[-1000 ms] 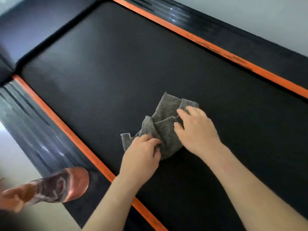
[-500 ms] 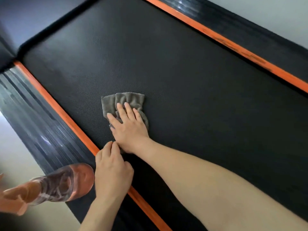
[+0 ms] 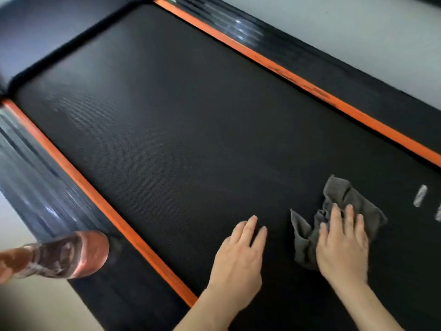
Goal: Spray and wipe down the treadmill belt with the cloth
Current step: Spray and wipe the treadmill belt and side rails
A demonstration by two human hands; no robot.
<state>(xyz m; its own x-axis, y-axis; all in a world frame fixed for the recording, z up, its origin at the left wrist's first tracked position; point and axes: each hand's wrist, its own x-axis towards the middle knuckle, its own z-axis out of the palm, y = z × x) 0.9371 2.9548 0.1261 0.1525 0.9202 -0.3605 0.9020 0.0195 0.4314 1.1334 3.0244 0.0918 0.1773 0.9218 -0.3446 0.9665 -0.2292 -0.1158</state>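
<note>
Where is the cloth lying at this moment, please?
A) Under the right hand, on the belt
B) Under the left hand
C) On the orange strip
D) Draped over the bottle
A: the right hand presses flat on the grey cloth on the belt, while the left hand rests on bare belt beside it.

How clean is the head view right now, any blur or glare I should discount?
Head view: belt weave sharp mid-frame; left side rail and orange bottle smeared by motion blur; bright glare streaks on that rail and the far rail; right hand and cloth slightly soft; bottom-left corner darkened.
</note>
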